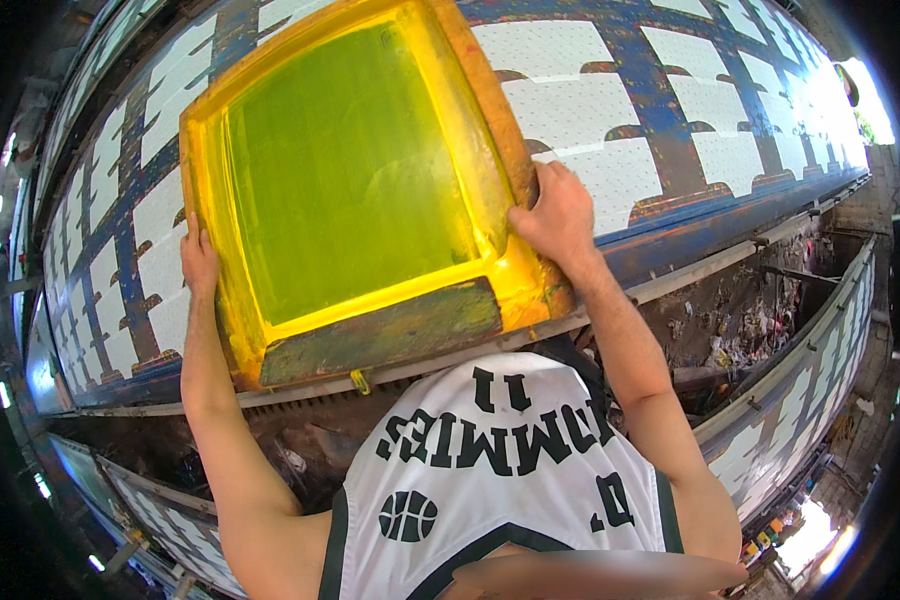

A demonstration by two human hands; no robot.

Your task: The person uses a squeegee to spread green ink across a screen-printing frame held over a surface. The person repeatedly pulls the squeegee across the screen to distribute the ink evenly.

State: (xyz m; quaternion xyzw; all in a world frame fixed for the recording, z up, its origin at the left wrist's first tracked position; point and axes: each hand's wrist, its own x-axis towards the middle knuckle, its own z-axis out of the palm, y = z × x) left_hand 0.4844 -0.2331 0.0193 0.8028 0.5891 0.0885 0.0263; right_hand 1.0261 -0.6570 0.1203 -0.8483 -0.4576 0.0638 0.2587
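Note:
Both of my hands grip a wooden screen-printing frame [380,340], smeared with yellow, by its two opposite sides. Its green mesh [350,170] fills the middle, ringed by a bright yellow border. On the left side rail, my left hand [200,258] is closed around the edge, its far fingers partly hidden. My right hand [558,215] clasps the right rail, thumb on the inner yellow face and fingers over the outside. The frame lies over or just above the long printing table; whether it touches the surface I cannot tell. A small yellow-stained fitting [360,381] sticks out from its near edge.
Rows of white cut fabric pieces [580,110] cover the blue, ink-stained printing table [660,110]. A metal rail [740,255] runs along its near edge. Scraps litter the gap [740,335] beside me, and another table with white pieces [790,420] stands behind me.

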